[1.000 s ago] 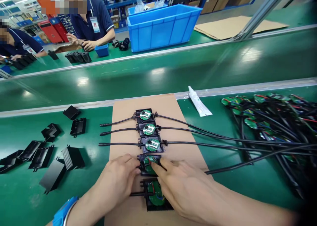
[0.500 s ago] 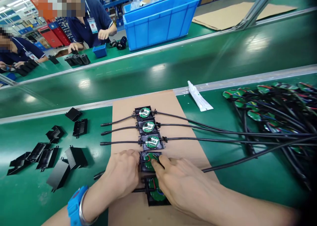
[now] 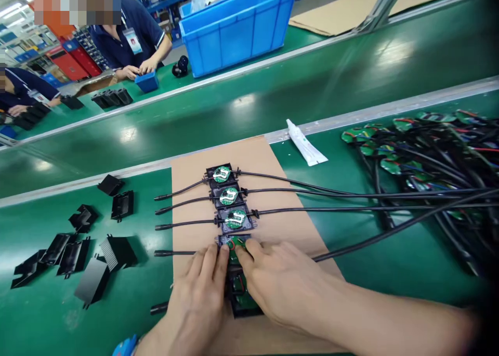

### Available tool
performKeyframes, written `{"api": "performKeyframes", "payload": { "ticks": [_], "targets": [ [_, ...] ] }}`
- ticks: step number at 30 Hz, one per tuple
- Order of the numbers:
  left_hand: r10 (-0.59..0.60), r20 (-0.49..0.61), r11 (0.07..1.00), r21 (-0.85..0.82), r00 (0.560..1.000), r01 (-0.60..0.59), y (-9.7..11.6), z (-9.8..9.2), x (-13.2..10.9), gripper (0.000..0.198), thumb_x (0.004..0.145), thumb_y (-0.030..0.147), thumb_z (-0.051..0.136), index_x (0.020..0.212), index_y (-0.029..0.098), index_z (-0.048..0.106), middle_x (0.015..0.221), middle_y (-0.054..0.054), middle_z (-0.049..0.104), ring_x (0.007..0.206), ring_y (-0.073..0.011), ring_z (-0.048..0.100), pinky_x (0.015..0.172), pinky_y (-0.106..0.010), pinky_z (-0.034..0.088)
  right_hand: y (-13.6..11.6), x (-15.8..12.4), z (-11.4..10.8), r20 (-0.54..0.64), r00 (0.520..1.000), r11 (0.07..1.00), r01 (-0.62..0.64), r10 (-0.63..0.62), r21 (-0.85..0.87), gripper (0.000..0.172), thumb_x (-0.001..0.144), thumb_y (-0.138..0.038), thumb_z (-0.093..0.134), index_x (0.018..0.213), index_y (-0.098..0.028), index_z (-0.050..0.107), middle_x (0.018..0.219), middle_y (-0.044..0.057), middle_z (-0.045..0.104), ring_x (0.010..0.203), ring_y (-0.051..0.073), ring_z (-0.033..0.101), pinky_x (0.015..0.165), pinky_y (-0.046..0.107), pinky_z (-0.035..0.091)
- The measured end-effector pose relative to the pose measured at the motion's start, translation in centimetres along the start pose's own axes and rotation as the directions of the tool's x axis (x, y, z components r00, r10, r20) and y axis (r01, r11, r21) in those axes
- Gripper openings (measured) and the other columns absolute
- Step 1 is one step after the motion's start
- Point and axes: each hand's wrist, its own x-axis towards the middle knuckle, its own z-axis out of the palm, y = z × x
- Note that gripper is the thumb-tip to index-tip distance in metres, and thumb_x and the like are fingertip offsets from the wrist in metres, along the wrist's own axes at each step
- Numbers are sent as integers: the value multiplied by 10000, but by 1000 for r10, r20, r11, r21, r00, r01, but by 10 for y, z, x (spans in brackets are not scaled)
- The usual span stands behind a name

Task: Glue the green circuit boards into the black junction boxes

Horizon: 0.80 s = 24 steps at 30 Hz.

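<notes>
My left hand [image 3: 200, 283] and my right hand [image 3: 284, 275] meet over a green circuit board [image 3: 234, 257] in a black plastic case [image 3: 222, 238]. The left fingertips press at the board's left side, and the right fingertips at its right side; both thumbs are mostly hidden. From this case a black cable [image 3: 173, 253] runs left. Below, my right hand partly covers another case [image 3: 247, 313] holding a green board. Above stand three cases with round boards, the nearest board [image 3: 235, 219] carrying a white curved mark. Cables leave them on both sides.
Cardboard [image 3: 195, 158] lies beneath the cases. Several loose black housings [image 3: 122, 205] are at left. A white tube [image 3: 306, 145] lies behind, and a heap of cabled boards [image 3: 424, 158] at right. Across the green conveyor [image 3: 273, 93], two people work near a blue bin [image 3: 241, 31].
My left hand has shifted from the case's left edge onto the board, fingers now stretched forward. My right hand stays at the board. Across the belt, a person's hands have moved to a small blue box.
</notes>
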Motion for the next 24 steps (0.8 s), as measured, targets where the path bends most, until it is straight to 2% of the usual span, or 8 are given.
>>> {"api": "performKeyframes", "payload": {
  "ticks": [3, 6, 9, 12, 16, 20, 22, 24],
  "targets": [
    [-13, 83, 999, -51, 996, 18, 0, -5, 3, 558, 746, 22, 410, 1297, 22, 495, 1147, -196, 624, 971, -302, 631, 785, -410, 571, 6, -1, -11, 57, 997, 988, -61, 53, 138, 287, 824, -214, 467, 1046, -137, 633, 874, 116, 652, 685, 243, 602, 539, 320, 292],
    [-47, 172, 972, -218, 984, 84, -8, -18, 11, 533, 776, 70, 442, 1303, 96, 515, 1132, -148, 625, 901, -265, 639, 708, -391, 590, 14, -7, -24, 134, 989, 955, -99, 64, 281, 293, 805, -203, 477, 1080, -154, 565, 899, 93, 653, 777, 244, 611, 613, 312, 367],
    [-70, 79, 937, -337, 994, 92, -15, -24, 18, 366, 882, 143, 452, 1230, 140, 566, 1176, -127, 600, 938, -254, 616, 756, -407, 578, 18, -13, -31, 188, 976, 930, -171, 114, 325, 249, 795, -173, 476, 1040, -159, 518, 900, 80, 636, 751, 217, 592, 609, 294, 377],
    [15, -34, 904, -426, 999, -27, -14, -18, 23, 215, 930, 158, 457, 1053, 152, 634, 1093, -87, 630, 937, -228, 590, 832, -397, 545, 18, -18, -29, 182, 968, 933, -220, 172, 286, 138, 822, -163, 454, 944, -151, 516, 872, 81, 617, 708, 197, 567, 620, 297, 383],
    [72, 30, 878, -475, 997, -49, -10, -8, 26, 187, 919, 102, 466, 977, 158, 634, 1091, -57, 632, 948, -204, 573, 876, -368, 518, 18, -19, -25, 150, 975, 934, -203, 165, 293, 117, 872, -169, 433, 812, -174, 533, 785, 43, 607, 695, 176, 556, 644, 290, 377],
    [67, 49, 874, -484, 997, -35, -8, -4, 25, 234, 901, 62, 441, 1038, 148, 611, 1202, -67, 601, 1062, -214, 550, 969, -371, 470, 25, -18, -23, 230, 963, 889, -225, 141, 398, 232, 908, -176, 419, 682, -189, 470, 599, -26, 525, 567, 120, 479, 539, 236, 320],
    [68, 44, 873, -487, 997, -38, -8, -3, 24, 266, 886, 47, 432, 1072, 136, 599, 1241, -76, 586, 1103, -223, 538, 1007, -379, 445, 27, -18, -17, 195, 977, 887, -161, 83, 433, 180, 887, -148, 444, 716, -188, 480, 621, -31, 527, 557, 108, 458, 513, 221, 314],
    [69, 53, 873, -487, 996, -35, -7, -2, 22, 287, 875, 36, 423, 1086, 130, 592, 1254, -83, 580, 1118, -228, 534, 1023, -382, 431, 30, -20, -5, 27, 1000, 925, -21, 11, 379, 140, 881, -126, 440, 771, -178, 509, 717, 4, 562, 622, 122, 483, 552, 229, 359]
  ]
}}
